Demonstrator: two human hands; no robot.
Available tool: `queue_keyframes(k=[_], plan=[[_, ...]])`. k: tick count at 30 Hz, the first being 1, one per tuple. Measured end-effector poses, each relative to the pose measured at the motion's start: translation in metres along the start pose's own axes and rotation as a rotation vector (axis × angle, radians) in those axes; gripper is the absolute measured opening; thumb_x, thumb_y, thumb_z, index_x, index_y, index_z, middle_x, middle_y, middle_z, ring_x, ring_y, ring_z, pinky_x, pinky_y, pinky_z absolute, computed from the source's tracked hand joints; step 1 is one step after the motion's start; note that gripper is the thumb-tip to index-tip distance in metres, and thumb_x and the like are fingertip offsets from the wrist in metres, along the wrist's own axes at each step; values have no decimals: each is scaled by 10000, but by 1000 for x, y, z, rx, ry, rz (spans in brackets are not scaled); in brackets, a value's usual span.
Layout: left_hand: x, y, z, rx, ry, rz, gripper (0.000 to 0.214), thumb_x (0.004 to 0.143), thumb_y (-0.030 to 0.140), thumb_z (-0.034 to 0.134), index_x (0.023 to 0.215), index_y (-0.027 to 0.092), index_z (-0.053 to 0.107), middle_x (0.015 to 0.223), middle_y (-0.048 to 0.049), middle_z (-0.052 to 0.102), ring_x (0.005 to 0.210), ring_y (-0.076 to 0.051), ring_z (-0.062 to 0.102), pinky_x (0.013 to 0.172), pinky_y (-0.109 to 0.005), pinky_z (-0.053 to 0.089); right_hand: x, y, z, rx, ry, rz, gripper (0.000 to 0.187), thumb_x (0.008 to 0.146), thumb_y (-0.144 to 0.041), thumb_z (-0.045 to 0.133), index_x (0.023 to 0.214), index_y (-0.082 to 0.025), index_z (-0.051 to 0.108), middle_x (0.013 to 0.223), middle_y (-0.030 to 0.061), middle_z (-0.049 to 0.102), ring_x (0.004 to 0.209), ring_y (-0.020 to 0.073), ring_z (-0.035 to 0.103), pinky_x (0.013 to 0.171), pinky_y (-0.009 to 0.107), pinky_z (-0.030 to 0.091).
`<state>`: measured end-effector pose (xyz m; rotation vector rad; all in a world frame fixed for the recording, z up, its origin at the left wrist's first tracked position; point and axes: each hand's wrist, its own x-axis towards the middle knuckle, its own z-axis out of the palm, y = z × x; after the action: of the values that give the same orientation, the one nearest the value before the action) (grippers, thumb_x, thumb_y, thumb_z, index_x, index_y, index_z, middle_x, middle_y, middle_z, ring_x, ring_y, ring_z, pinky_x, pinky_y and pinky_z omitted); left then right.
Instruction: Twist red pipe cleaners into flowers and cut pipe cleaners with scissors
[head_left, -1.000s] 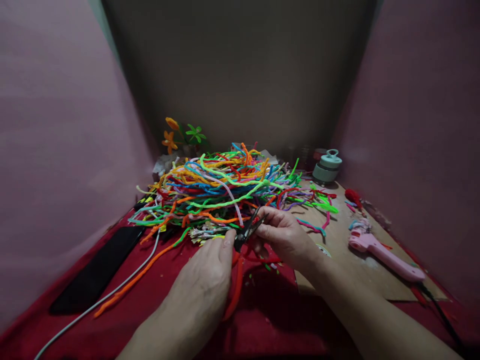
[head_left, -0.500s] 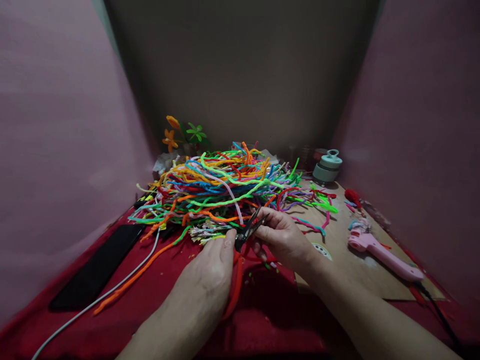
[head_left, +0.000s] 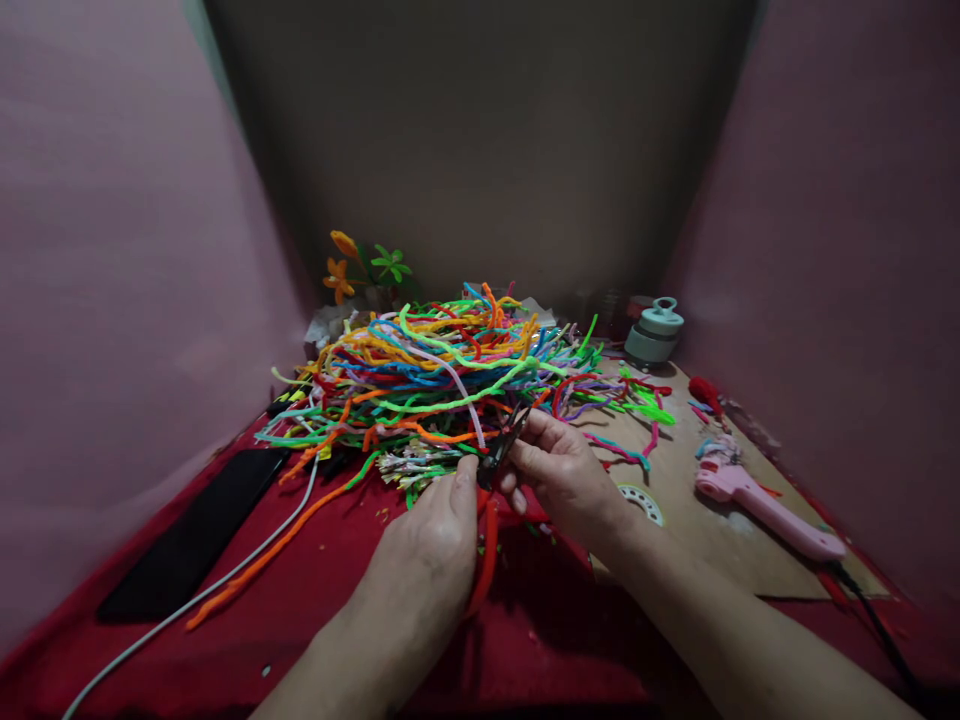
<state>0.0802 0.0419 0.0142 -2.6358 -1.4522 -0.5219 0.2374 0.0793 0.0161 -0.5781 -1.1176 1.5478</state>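
My left hand (head_left: 435, 530) is closed round a pair of scissors (head_left: 501, 452). Their dark blades point up and away, and a red loop (head_left: 489, 555), apparently the handle, hangs below the fingers. Close by on the right, my right hand (head_left: 559, 465) has its fingertips pinched beside the blades. A bit of red pipe cleaner was visible in those fingers half a second ago; now blades and fingers mostly hide it. Just beyond both hands lies a big heap of multicoloured pipe cleaners (head_left: 450, 365), with a bundle of pale cut tips (head_left: 416, 465) at its near side.
A black phone (head_left: 195, 535) and a white cable (head_left: 247, 565) lie on the red cloth at left. On the right, a brown board (head_left: 705, 545) bears a pink hot-glue gun (head_left: 772, 515) and a white tape roll (head_left: 643, 503). A green jar (head_left: 656, 335) stands behind.
Both hands stay together, the left having shifted slightly right. The scissor blades are now steeper and closer together, and the red piece at the right fingertips is less visible.
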Motion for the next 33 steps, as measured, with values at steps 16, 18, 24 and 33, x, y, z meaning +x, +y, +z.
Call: queue_keyframes(k=[16,18,24,33], plan=[[-57,-66,-46,192,-332,-438,494,841,315,255,1263,130,432,1002,-158,672,848,-293,661,695,-394,500,1,-8,3,45,37,147,204,697,-242,631,739,-172,444,616,-16,618,363,88,525,272,163,383],[-68,-74,-51,181,-482,-537,495,852,339,223,1245,142,451,954,-146,684,845,-293,661,717,-403,489,1,-9,3,35,61,142,192,703,-239,631,767,-176,461,603,-30,598,368,85,521,280,163,388],[-67,-80,-42,195,-585,-548,424,856,359,240,1105,184,535,993,-127,674,901,-283,645,758,-389,470,-2,-9,2,-45,73,114,182,758,-335,603,803,-178,522,592,-45,549,360,75,489,269,163,368],[-38,-95,-31,229,-518,-532,372,859,355,261,1101,203,499,1029,-133,650,920,-309,622,671,-386,456,-2,-6,-1,-118,105,73,180,759,-340,599,749,-165,559,546,-45,544,308,47,405,279,162,297]])
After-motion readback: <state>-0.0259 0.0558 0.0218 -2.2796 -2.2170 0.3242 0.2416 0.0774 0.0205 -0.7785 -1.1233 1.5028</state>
